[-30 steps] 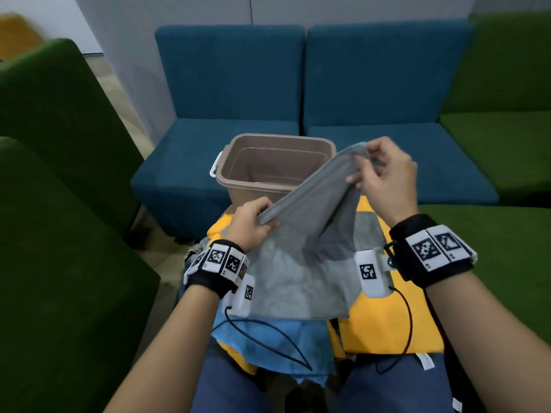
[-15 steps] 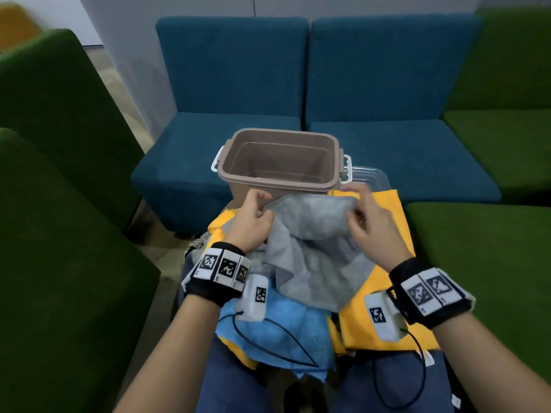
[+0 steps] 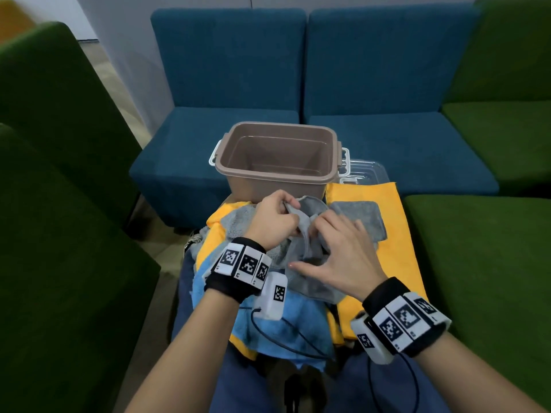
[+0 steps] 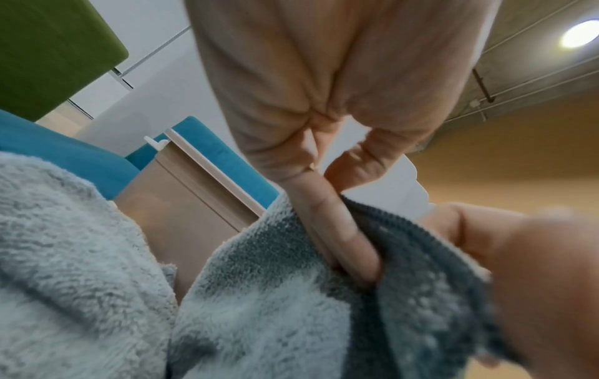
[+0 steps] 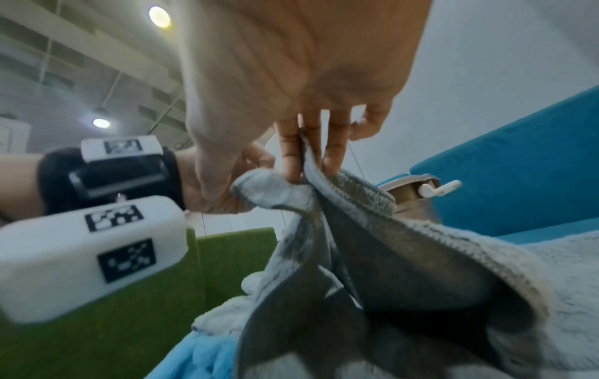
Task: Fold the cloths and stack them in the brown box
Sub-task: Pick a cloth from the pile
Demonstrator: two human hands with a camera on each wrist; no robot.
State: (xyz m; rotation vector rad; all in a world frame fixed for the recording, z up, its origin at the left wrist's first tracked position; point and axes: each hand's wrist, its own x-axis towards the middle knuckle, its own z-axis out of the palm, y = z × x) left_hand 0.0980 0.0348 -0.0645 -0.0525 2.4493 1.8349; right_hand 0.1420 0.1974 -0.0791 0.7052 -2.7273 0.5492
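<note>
1. We keep the left hand (image 3: 275, 217) pinching the grey cloth (image 3: 313, 248) edge, which lies bunched on the lap just before the empty brown box (image 3: 277, 174).
2. We let the right hand (image 3: 343, 254), fingers (image 5: 293, 153) spread with the edge nipped between two, align corners and flatten.

The mouth of the brown box (image 3: 277, 156) is left open and unobstructed from above, its inside apparently bare. The near approach is blocked by the bunched grey cloth (image 3: 310, 248), which lies against the front wall.
</note>
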